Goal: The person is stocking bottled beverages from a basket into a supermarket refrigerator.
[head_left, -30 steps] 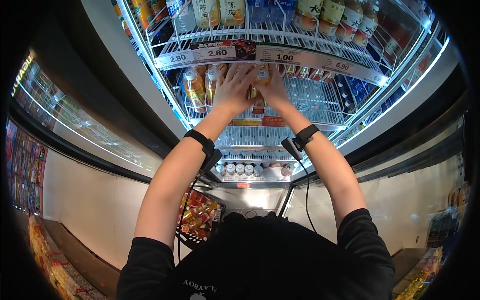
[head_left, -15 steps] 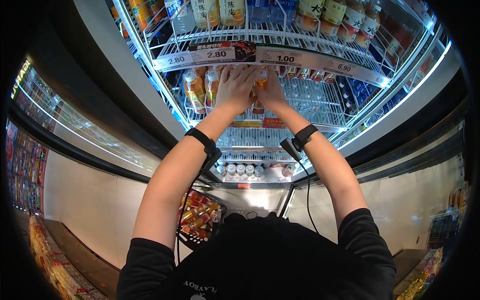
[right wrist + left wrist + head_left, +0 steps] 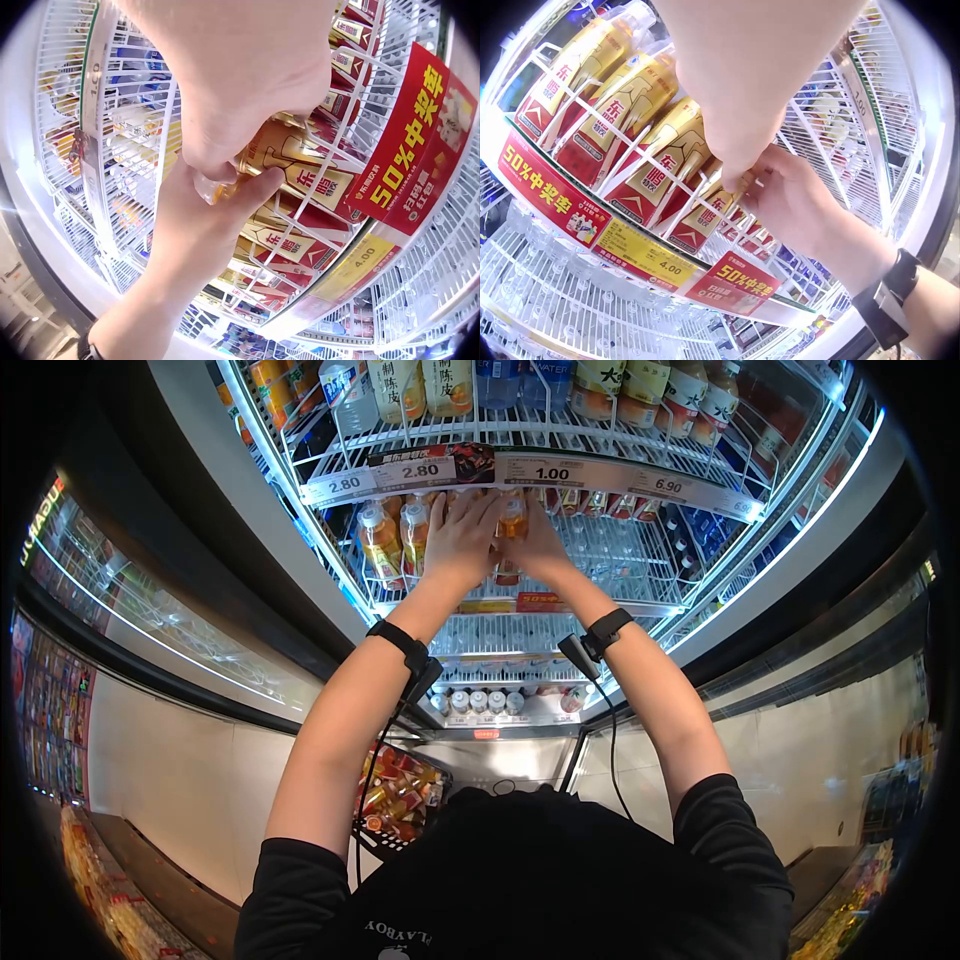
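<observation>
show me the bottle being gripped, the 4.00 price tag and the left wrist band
bottle [image 3: 289, 155], right wrist view, gold shoulder
4.00 price tag [image 3: 646, 253], left wrist view, yellow middle
left wrist band [image 3: 399, 644], head view, black strap

A white wire shelf [image 3: 620, 565] carries rows of golden bottles [image 3: 641, 105] with red labels, standing in wire lanes. One bottle [image 3: 300, 161] stands right under the fingers [image 3: 214, 161], and others stand just left of them, side by side. Right of the fingers, more stand at the back. Along the front edge, below the fingers, hang red tags [image 3: 551, 191] and a yellow tag [image 3: 641, 255].
</observation>
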The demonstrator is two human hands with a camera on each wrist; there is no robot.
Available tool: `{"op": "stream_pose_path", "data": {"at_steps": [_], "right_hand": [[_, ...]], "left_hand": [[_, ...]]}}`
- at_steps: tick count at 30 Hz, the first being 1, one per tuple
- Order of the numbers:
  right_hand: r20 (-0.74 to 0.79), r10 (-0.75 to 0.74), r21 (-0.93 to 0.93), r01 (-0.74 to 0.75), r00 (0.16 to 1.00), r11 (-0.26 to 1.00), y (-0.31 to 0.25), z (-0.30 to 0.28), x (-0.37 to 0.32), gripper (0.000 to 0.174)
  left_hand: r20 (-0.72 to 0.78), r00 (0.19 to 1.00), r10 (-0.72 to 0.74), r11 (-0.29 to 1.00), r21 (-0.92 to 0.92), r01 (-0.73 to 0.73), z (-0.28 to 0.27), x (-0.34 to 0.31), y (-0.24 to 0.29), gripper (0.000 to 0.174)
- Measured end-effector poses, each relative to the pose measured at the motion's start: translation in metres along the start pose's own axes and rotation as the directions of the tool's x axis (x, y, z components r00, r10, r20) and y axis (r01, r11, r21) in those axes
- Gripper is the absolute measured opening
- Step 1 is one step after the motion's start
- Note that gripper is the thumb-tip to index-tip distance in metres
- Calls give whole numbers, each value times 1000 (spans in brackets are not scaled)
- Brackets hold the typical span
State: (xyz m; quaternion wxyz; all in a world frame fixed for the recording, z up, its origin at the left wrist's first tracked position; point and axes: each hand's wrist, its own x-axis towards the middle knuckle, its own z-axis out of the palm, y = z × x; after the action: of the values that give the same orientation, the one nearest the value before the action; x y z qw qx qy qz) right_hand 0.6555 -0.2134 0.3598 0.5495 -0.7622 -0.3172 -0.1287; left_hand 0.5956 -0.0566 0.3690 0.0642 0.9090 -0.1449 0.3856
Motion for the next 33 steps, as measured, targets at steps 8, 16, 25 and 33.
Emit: {"op": "stream_pose_path", "data": {"at_steps": [8,16,25,33], "right_hand": [[-92,5,-107,-15,996,994,12,-21,-50,78],[-205,-128,-192,88,970,977,-8,-47,-107,53],[-172,-35,-265,-12,985,964,4,-57,-172,38],[-161,82,-168,-109,984,980,22,-38,-198,30]], "left_hand": [[-12,996,-85,996,13,85,-33,-20,40,78],[-50,998,-45,909,-415,20,-39,-91,65,17],[244,930,-276,817,-450,360,-17,-197,71,10],[572,670,-473,619,-325,715,-27,-247,92,21]]}}
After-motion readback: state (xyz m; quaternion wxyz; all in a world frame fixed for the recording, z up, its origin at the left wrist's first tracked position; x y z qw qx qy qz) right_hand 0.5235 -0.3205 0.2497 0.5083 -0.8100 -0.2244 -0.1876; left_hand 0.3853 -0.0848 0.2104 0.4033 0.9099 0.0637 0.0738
